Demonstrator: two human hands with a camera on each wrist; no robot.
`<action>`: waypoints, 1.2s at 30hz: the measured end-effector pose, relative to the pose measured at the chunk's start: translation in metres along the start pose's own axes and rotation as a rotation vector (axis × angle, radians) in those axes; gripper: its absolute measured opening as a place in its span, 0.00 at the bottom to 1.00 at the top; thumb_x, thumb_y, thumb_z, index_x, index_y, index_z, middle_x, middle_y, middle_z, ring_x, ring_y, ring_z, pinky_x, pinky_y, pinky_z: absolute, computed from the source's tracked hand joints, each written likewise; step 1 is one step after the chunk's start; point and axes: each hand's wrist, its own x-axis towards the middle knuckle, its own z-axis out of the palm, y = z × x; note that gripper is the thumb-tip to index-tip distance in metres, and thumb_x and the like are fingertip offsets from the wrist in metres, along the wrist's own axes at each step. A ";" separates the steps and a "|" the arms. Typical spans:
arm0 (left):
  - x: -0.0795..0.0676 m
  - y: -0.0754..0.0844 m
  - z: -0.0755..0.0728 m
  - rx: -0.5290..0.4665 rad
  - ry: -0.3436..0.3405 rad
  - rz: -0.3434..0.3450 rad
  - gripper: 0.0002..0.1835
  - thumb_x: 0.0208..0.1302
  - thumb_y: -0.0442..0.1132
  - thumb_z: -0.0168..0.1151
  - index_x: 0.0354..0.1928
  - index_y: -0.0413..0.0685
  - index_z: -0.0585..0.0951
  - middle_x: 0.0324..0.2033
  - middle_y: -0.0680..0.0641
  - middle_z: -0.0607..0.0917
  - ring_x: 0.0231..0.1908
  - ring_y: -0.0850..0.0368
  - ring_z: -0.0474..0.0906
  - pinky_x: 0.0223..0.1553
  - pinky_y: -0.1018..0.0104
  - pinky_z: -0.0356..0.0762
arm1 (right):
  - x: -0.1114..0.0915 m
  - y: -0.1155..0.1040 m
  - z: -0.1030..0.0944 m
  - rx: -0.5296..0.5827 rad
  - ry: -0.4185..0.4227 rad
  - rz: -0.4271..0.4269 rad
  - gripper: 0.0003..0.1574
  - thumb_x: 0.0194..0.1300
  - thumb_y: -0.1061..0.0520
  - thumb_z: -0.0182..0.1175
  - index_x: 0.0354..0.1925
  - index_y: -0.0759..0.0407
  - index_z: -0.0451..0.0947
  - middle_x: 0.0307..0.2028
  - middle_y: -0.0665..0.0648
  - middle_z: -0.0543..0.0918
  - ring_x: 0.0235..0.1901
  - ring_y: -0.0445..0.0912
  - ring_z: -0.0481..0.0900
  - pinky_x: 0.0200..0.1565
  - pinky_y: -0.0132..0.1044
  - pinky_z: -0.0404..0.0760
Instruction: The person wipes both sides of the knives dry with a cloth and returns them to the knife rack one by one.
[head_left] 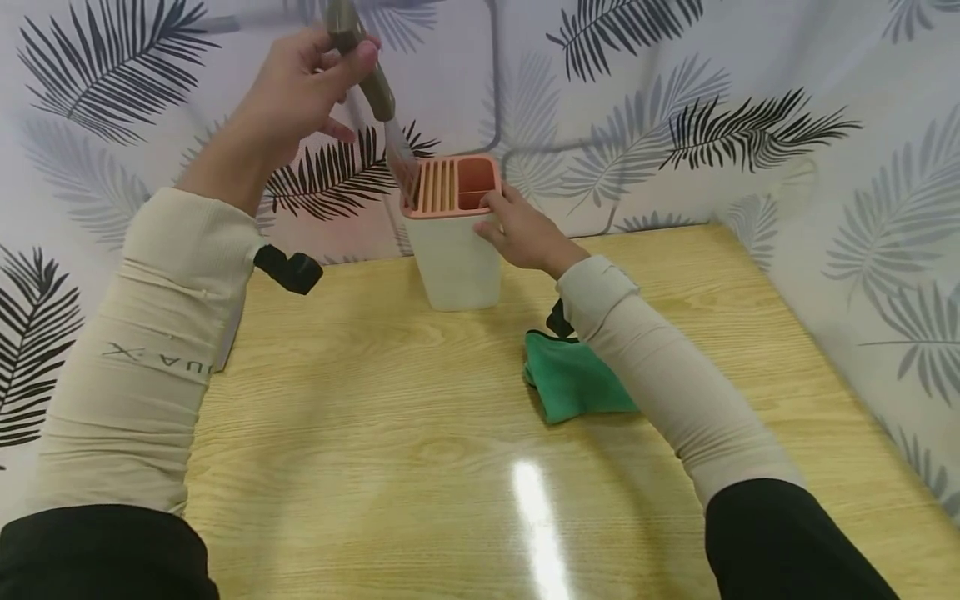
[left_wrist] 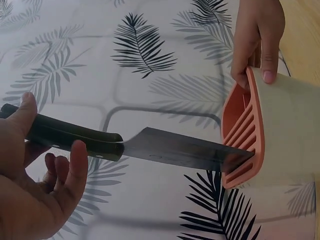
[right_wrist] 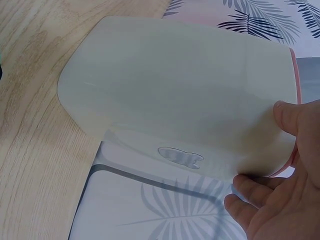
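Observation:
My left hand (head_left: 300,96) holds a kitchen knife (left_wrist: 175,150) by its olive-green handle, high at the back of the table. The blade slants down, its tip at the slotted side of a knife holder (head_left: 453,262); in the left wrist view the tip overlaps the slots. That holder has a cream body and an orange top with slots and open compartments. Its rim is gripped by my right hand (head_left: 528,229), with the thumb on the outer wall (right_wrist: 175,90) and some fingers over the edge. How deep the tip sits cannot be told.
A folded green cloth (head_left: 573,379) with dark edging lies on the wooden table (head_left: 375,417), beneath the right forearm. Leaf-patterned fabric (head_left: 637,125) hangs right behind the holder and along the right side. A pale flat edge shows beside the left forearm.

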 end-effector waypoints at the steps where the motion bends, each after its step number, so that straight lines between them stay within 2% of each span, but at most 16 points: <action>1: 0.003 0.001 0.001 0.041 0.021 0.000 0.20 0.73 0.54 0.54 0.61 0.57 0.76 0.47 0.56 0.71 0.50 0.58 0.63 0.38 0.71 0.86 | 0.000 0.000 0.000 -0.002 0.000 0.002 0.29 0.80 0.46 0.45 0.69 0.61 0.59 0.76 0.68 0.53 0.70 0.61 0.66 0.68 0.56 0.70; 3: 0.008 0.001 0.002 0.089 0.050 -0.002 0.21 0.73 0.54 0.54 0.63 0.57 0.76 0.49 0.58 0.70 0.54 0.57 0.63 0.43 0.71 0.86 | 0.000 0.001 0.000 -0.006 -0.005 0.008 0.30 0.80 0.46 0.44 0.70 0.61 0.58 0.77 0.68 0.50 0.70 0.61 0.66 0.69 0.56 0.70; 6: 0.015 0.001 0.005 0.108 0.067 -0.005 0.22 0.73 0.54 0.54 0.64 0.57 0.76 0.50 0.58 0.70 0.54 0.58 0.64 0.45 0.71 0.84 | 0.000 0.001 0.000 -0.029 -0.012 0.022 0.31 0.80 0.45 0.44 0.71 0.60 0.58 0.78 0.67 0.47 0.70 0.61 0.67 0.67 0.56 0.72; 11: 0.023 0.004 0.009 0.103 0.067 -0.021 0.19 0.72 0.55 0.56 0.59 0.58 0.78 0.49 0.58 0.70 0.51 0.60 0.64 0.34 0.76 0.80 | -0.002 -0.001 -0.004 -0.082 -0.019 0.057 0.33 0.80 0.42 0.43 0.73 0.58 0.58 0.79 0.66 0.46 0.73 0.61 0.64 0.67 0.58 0.73; 15: 0.028 0.003 0.011 0.130 0.075 -0.031 0.22 0.72 0.56 0.56 0.60 0.56 0.78 0.45 0.59 0.69 0.47 0.62 0.64 0.30 0.77 0.78 | -0.002 -0.002 -0.005 -0.093 -0.023 0.063 0.34 0.80 0.41 0.43 0.73 0.56 0.57 0.79 0.66 0.46 0.73 0.62 0.64 0.66 0.59 0.74; 20: 0.033 -0.003 0.011 0.153 0.060 -0.068 0.27 0.71 0.57 0.56 0.64 0.51 0.76 0.49 0.58 0.72 0.46 0.63 0.64 0.28 0.78 0.77 | -0.002 -0.001 -0.001 -0.085 -0.039 0.058 0.34 0.80 0.40 0.40 0.74 0.56 0.53 0.78 0.64 0.53 0.67 0.61 0.72 0.61 0.58 0.77; 24: 0.037 -0.008 0.013 0.157 0.045 -0.100 0.28 0.70 0.58 0.57 0.65 0.50 0.76 0.55 0.56 0.74 0.48 0.62 0.66 0.31 0.77 0.77 | -0.002 -0.001 0.002 -0.126 -0.030 0.047 0.33 0.80 0.40 0.39 0.73 0.56 0.54 0.75 0.62 0.61 0.61 0.59 0.77 0.57 0.55 0.79; 27: 0.039 -0.012 0.014 0.164 0.040 -0.108 0.28 0.70 0.59 0.57 0.64 0.50 0.77 0.55 0.55 0.74 0.48 0.62 0.66 0.32 0.77 0.77 | -0.002 -0.001 0.003 -0.172 -0.013 0.040 0.32 0.80 0.40 0.39 0.72 0.56 0.55 0.74 0.62 0.63 0.55 0.59 0.80 0.54 0.55 0.79; 28: 0.040 -0.012 0.014 0.164 0.039 -0.111 0.28 0.70 0.59 0.57 0.64 0.51 0.77 0.55 0.55 0.74 0.48 0.62 0.66 0.32 0.77 0.77 | -0.002 -0.001 0.003 -0.186 -0.007 0.038 0.33 0.80 0.40 0.39 0.72 0.56 0.55 0.74 0.62 0.64 0.55 0.60 0.80 0.56 0.55 0.78; 31: 0.041 -0.013 0.015 0.177 0.024 -0.107 0.29 0.70 0.59 0.56 0.65 0.51 0.76 0.57 0.54 0.74 0.49 0.62 0.66 0.32 0.76 0.77 | -0.001 -0.001 0.002 -0.266 -0.005 0.050 0.38 0.80 0.39 0.38 0.78 0.55 0.47 0.76 0.62 0.60 0.66 0.60 0.73 0.68 0.59 0.70; 33: 0.041 -0.014 0.016 0.185 0.010 -0.100 0.29 0.70 0.59 0.56 0.66 0.51 0.76 0.58 0.53 0.74 0.49 0.61 0.67 0.33 0.76 0.76 | -0.003 -0.003 0.000 -0.331 0.011 0.043 0.42 0.80 0.39 0.39 0.80 0.55 0.40 0.79 0.62 0.53 0.74 0.59 0.63 0.75 0.60 0.60; 35: 0.040 -0.014 0.017 0.188 -0.004 -0.092 0.29 0.71 0.58 0.56 0.67 0.51 0.75 0.59 0.52 0.74 0.50 0.60 0.67 0.34 0.75 0.77 | -0.004 -0.004 -0.001 -0.377 0.025 0.028 0.45 0.80 0.40 0.41 0.80 0.58 0.35 0.80 0.62 0.46 0.78 0.58 0.52 0.78 0.58 0.53; 36: 0.040 -0.015 0.017 0.189 -0.009 -0.088 0.29 0.71 0.58 0.56 0.67 0.51 0.75 0.59 0.52 0.74 0.49 0.60 0.67 0.33 0.75 0.77 | -0.005 -0.005 -0.002 -0.394 0.035 0.021 0.46 0.80 0.41 0.42 0.80 0.59 0.34 0.80 0.62 0.44 0.79 0.58 0.50 0.78 0.56 0.53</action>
